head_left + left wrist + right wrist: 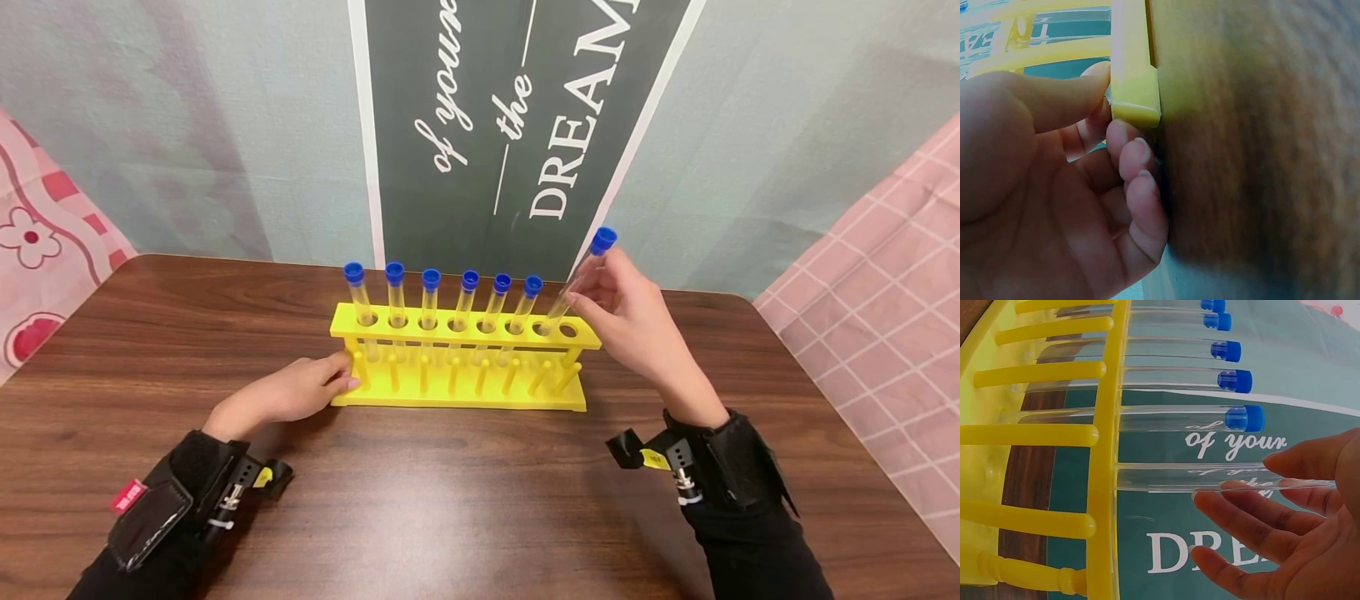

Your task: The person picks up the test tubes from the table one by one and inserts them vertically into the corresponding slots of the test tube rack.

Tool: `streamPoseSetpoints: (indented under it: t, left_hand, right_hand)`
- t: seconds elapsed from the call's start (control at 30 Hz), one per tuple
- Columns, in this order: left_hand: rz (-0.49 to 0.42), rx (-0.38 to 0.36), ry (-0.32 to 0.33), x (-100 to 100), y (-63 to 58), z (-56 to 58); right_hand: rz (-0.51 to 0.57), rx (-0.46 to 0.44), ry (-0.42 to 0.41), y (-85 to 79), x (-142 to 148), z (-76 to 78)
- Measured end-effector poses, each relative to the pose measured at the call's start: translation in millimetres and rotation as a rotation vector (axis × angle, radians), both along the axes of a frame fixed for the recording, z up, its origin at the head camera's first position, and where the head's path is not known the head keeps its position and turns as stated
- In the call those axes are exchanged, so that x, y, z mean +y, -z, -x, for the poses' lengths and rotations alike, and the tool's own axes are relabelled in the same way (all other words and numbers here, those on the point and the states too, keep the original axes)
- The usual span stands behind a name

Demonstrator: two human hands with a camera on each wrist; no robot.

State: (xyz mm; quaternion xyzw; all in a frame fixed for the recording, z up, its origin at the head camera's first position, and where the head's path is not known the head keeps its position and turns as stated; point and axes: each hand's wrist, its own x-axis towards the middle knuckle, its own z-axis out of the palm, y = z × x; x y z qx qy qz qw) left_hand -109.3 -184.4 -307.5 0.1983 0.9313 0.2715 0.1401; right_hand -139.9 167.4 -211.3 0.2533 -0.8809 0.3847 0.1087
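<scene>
A yellow test tube rack (465, 402) stands on the brown table, with several clear blue-capped test tubes (395, 293) upright in its left holes. My left hand (292, 392) grips the left end of its base, the thumb over it and the fingertips curled at the end, as the left wrist view shows. My right hand (633, 325) pinches another clear test tube (1166, 477) between thumb and fingers. This tube leans to the right, its blue cap (603, 241) up and its lower end right at the second hole from the right. The rightmost hole (568, 331) holds no tube.
Upright pegs (423, 375) line the front of the rack's base. Behind the table (450, 500) hangs a grey-green cloth with a dark lettered panel (480, 208). Pink patterned cloths (885, 308) border both sides.
</scene>
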Motion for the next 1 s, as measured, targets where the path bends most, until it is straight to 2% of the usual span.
streamPoseSetpoints:
  t: [0.4, 0.73, 1.0]
  left_hand:
    - [0.013, 0.002, -0.005, -2, 1.3, 1.2]
    - [0.009, 0.001, -0.003, 0, 0.7, 1.0]
    - [0.006, -0.010, -0.004, -1, 0.5, 1.1]
  right_hand:
    - [-0.014, -0.031, -0.027, 6.4, -2, 3.3]
    - [-0.044, -0.105, 0.009, 15.1, -3, 5.6]
    - [-0.076, -0.105, 0.031, 21.3, -3, 6.1]
